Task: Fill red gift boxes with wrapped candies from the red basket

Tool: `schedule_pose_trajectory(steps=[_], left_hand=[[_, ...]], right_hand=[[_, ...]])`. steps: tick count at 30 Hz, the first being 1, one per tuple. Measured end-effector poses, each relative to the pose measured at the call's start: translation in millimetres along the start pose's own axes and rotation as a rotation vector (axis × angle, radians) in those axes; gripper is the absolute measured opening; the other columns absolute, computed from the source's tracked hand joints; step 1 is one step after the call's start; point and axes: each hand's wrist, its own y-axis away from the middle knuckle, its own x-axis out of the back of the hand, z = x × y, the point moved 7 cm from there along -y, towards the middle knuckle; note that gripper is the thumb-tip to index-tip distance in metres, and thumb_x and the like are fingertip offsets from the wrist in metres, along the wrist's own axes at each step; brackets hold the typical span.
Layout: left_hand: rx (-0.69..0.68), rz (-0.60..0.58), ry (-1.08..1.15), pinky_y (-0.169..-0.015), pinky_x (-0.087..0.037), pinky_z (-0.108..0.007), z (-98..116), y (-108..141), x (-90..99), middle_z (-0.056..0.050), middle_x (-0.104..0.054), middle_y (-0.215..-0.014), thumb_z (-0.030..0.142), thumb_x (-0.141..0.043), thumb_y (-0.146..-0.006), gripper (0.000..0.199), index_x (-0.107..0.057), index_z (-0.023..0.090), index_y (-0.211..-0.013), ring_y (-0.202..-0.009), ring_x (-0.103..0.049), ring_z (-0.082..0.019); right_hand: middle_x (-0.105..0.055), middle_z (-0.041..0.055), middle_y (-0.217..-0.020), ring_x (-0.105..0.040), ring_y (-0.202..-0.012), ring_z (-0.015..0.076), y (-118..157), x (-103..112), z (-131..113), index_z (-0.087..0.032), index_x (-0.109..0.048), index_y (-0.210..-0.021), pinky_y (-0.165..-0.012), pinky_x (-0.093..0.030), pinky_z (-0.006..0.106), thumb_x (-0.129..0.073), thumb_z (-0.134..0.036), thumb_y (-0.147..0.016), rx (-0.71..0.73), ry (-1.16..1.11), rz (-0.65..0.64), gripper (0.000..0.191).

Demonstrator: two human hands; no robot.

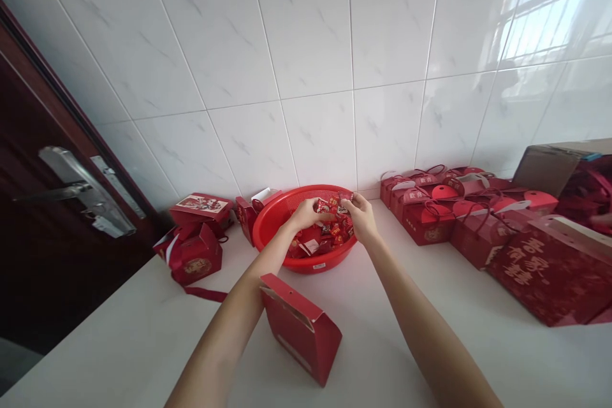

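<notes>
A round red plastic basket stands on the white table near the tiled wall, with red wrapped candies heaped mostly in its right part. My left hand is over the middle of the basket, its fingers closed on red candy packets. Above the basket's right side, my right hand pinches a small red wrapped candy. Between my forearms, nearer to me, a red gift box stands on the table, its top slightly parted.
Red boxes with a ribbon lie at the left, beside a dark door. Behind the basket's left rim is another red box. Rows of red boxes, a large red bag and a cardboard carton fill the right side.
</notes>
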Motion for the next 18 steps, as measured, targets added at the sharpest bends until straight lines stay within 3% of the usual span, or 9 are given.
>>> schedule_pose_trajectory(steps=[4,11,14,18], left_hand=[[-0.053,-0.029,0.188,-0.068,-0.059,-0.034,3.1,1.7,-3.5,-0.006,-0.073,-0.091,0.052,-0.090,-0.057,0.057,-0.067,0.016,-0.094,-0.080,-0.069,-0.023],[-0.169,-0.118,0.275,-0.090,-0.055,-0.038,23.7,8.7,-7.8,-0.008,-0.074,-0.105,0.039,-0.085,-0.067,0.049,-0.071,0.014,-0.106,-0.099,-0.068,-0.026],[-0.147,-0.116,0.276,-0.095,-0.052,-0.039,29.2,11.4,-8.0,-0.008,-0.075,-0.107,0.031,-0.077,-0.075,0.040,-0.071,0.014,-0.111,-0.103,-0.068,-0.025],[-0.138,-0.096,0.278,-0.099,-0.051,-0.039,29.8,11.5,-8.2,-0.008,-0.075,-0.109,0.021,-0.076,-0.074,0.044,-0.070,0.016,-0.118,-0.106,-0.067,-0.025]], right_hand=[[-0.060,-0.0034,-0.070,-0.056,-0.069,0.0142,1.6,-3.6,-2.7,-0.022,-0.054,-0.069,-0.067,-0.047,0.028,-0.076,-0.038,-0.064,-0.008,-0.009,-0.064,0.028],[-0.066,-0.0003,-0.077,-0.059,-0.075,0.0161,2.3,-3.4,-1.5,-0.021,-0.062,-0.073,-0.066,-0.053,0.029,-0.083,-0.039,-0.057,-0.130,-0.077,-0.079,0.032],[-0.067,-0.0002,-0.079,-0.060,-0.075,0.0154,0.9,-1.0,-0.8,-0.021,-0.064,-0.076,-0.066,-0.053,0.028,-0.084,-0.037,-0.057,-0.150,-0.090,-0.076,0.032],[-0.068,0.0000,-0.081,-0.062,-0.075,0.0154,0.2,0.2,-0.8,-0.021,-0.065,-0.078,-0.067,-0.053,0.028,-0.085,-0.037,-0.057,-0.151,-0.106,-0.090,0.033]])
